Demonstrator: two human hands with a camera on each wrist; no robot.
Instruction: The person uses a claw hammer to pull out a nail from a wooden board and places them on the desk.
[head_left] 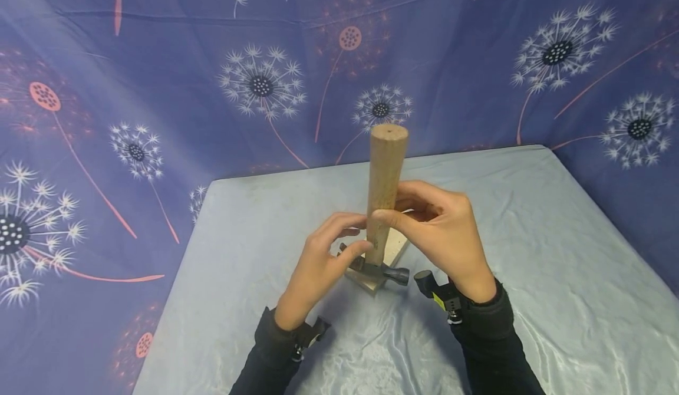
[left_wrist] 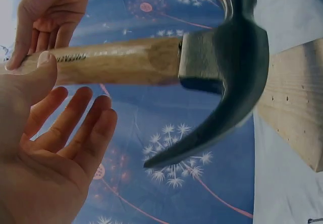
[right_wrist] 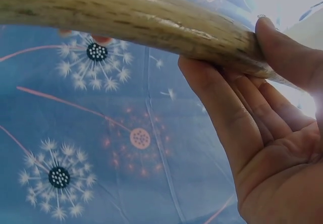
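A claw hammer [head_left: 385,171] with a wooden handle stands upright in the head view, its handle end uppermost. Its dark metal head [left_wrist: 242,67] is at the bottom, overlapping a wooden board [left_wrist: 298,100] in the head view. My right hand [head_left: 445,230] pinches the handle between thumb and fingers, around mid-length. Lower on the other side is my left hand [head_left: 320,262], its thumb and fingertips right at the handle. In the left wrist view, the left fingers [left_wrist: 83,110] are spread and loosely extended beside the wood. The right wrist view shows the right hand [right_wrist: 267,113] at the handle.
Pale shiny cloth [head_left: 557,253] covers the table. Behind it hangs a blue curtain [head_left: 451,71] with a dandelion print. A small dark wrist camera [head_left: 427,283] shows at the right wrist, and another camera [head_left: 318,327] at the left.
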